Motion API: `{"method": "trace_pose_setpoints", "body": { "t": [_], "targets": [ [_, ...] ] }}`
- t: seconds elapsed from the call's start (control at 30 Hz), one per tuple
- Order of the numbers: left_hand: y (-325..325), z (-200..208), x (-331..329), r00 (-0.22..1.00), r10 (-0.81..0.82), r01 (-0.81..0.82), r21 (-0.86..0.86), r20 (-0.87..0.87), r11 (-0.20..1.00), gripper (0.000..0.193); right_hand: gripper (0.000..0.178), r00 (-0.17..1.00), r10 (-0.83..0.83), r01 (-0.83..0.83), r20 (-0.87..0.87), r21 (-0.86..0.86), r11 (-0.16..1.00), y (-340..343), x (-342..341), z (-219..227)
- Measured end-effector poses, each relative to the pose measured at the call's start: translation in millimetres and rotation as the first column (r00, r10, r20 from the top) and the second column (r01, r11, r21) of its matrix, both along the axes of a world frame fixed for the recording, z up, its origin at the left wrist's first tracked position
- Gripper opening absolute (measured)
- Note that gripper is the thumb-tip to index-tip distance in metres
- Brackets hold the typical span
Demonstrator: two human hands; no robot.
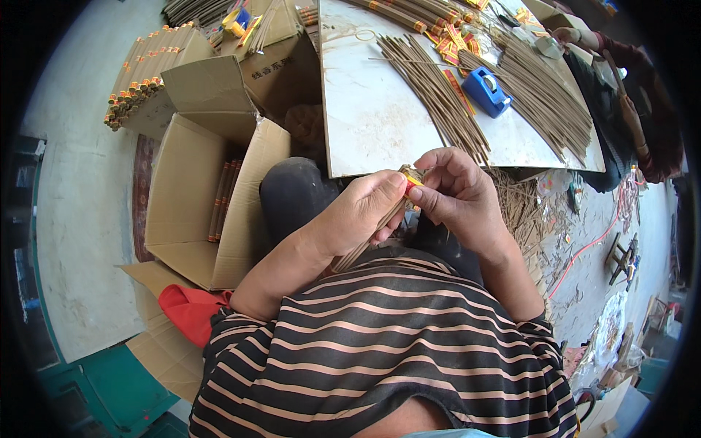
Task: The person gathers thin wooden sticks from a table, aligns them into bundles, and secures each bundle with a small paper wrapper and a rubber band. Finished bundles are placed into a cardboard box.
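Note:
My left hand [356,212] is closed around a bundle of brown incense sticks [352,258], held slanting over my lap. Near the bundle's upper end sits a red and yellow paper band [413,183]. My right hand [467,204] presses thumb and fingers on this band, closed in a pinch. Part of the bundle is hidden behind my left hand. Ahead, loose incense sticks [438,95] lie on the white table [365,124] with a blue tape dispenser [487,93] among them.
To my left stands an open cardboard box [182,193] with several banded bundles [225,197] inside. More finished bundles [150,66] are stacked beyond it. Broken sticks [522,219] litter the floor at right. Another person's arm [631,117] shows at the table's far right.

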State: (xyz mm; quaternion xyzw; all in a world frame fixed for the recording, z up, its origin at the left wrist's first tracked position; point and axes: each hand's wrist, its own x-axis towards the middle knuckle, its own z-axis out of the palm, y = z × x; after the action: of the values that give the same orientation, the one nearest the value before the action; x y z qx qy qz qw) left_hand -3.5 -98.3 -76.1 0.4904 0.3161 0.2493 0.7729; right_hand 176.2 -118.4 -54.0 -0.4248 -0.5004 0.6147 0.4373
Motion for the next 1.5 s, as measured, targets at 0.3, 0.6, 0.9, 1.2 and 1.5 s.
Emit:
{"method": "trace_pose_setpoints", "body": {
  "t": [0.3,0.6,0.9,1.2,1.5],
  "targets": [
    [2,-1,0,0.997,-0.032,0.037,-0.079,0.068,0.996,0.043,0.032,0.997,-0.008,-0.004,0.076,0.146,0.989,4,6,-18],
    [-5,6,7,0.988,0.095,-0.090,0.042,-0.121,0.995,0.043,0.039,0.829,-0.351,0.094,0.436,0.511,0.855,15,8,-27],
    [-16,5,17,0.908,0.229,-0.074,0.405,-0.349,0.911,0.056,0.026,0.936,-0.061,0.062,0.346,0.007,0.998,-7,6,-3],
    [-19,10,15,0.966,0.118,-0.022,0.385,-0.229,0.923,0.055,0.028,0.983,0.138,-0.132,-0.124,0.052,0.990,-7,12,-23],
    [-16,4,15,1.000,0.001,-0.002,0.255,0.002,0.967,0.067,0.024,0.924,0.188,-0.145,-0.332,0.150,0.978,-10,10,-44]
  ]
}}
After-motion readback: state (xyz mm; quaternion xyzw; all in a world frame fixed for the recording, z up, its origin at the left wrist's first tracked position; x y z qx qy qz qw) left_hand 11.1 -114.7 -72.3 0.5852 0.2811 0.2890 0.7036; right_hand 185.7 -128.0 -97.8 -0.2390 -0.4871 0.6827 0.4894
